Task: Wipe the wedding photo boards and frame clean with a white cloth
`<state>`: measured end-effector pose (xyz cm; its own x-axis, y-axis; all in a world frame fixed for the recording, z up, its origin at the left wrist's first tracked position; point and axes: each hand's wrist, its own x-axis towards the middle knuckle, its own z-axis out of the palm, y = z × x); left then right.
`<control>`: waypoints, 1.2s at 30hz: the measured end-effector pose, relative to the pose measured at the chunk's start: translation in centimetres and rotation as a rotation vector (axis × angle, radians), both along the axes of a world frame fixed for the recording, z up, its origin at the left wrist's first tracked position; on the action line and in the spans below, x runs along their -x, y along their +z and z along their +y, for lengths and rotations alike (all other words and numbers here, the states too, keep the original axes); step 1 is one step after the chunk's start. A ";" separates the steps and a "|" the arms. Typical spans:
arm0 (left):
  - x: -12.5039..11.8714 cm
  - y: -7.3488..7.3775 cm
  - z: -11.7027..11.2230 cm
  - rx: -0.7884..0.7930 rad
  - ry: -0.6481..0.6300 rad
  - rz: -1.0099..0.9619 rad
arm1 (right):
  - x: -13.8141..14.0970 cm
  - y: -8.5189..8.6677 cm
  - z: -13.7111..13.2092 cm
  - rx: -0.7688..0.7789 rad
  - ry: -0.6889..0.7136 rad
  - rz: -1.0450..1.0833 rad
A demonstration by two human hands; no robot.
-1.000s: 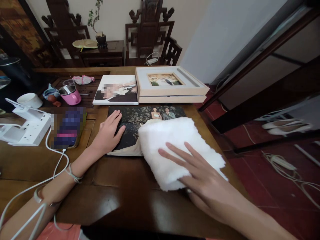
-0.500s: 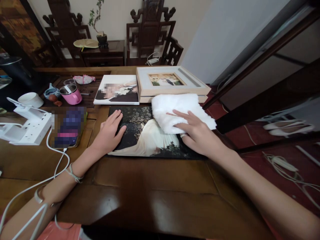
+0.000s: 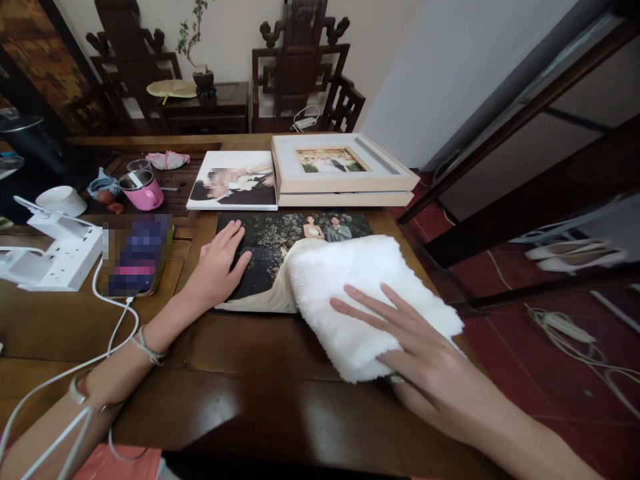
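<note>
A dark wedding photo panel lies flat on the table, showing a couple and a long pale dress. My left hand rests open at its left edge, fingers stretched out. In my right hand is a fluffy white cloth, fingers on top and thumb partly hidden beneath. The cloth covers the panel's lower right part and hangs over its near edge onto the wooden table.
Behind the panel sit a white-edged photo print and stacked pale wooden frames. On the left are a pink mug, a phone, a white power strip and loose white cables.
My right hand has drawn the white cloth toward me, from the panel's upper right to past its near edge, uncovering the couple. My left hand has stayed in place.
</note>
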<state>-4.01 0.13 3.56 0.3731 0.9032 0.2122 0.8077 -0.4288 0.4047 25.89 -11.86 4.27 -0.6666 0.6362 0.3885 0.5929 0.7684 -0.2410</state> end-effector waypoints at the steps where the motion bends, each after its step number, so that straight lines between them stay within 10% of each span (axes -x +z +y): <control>1: 0.0 0.0 -0.1 -0.002 -0.003 -0.002 | -0.2 0.0 0.4 0.000 0.003 0.002; 11: 0.2 0.3 -1.4 0.001 0.002 0.010 | -0.6 0.0 5.7 -0.069 -0.120 -0.035; 23: -0.1 -0.1 0.3 -0.012 -0.016 0.006 | 1.2 -0.1 -0.9 -0.023 -0.003 0.037; 36: 0.4 0.4 -1.8 0.001 0.006 0.014 | -0.7 0.2 6.8 -0.035 -0.159 -0.037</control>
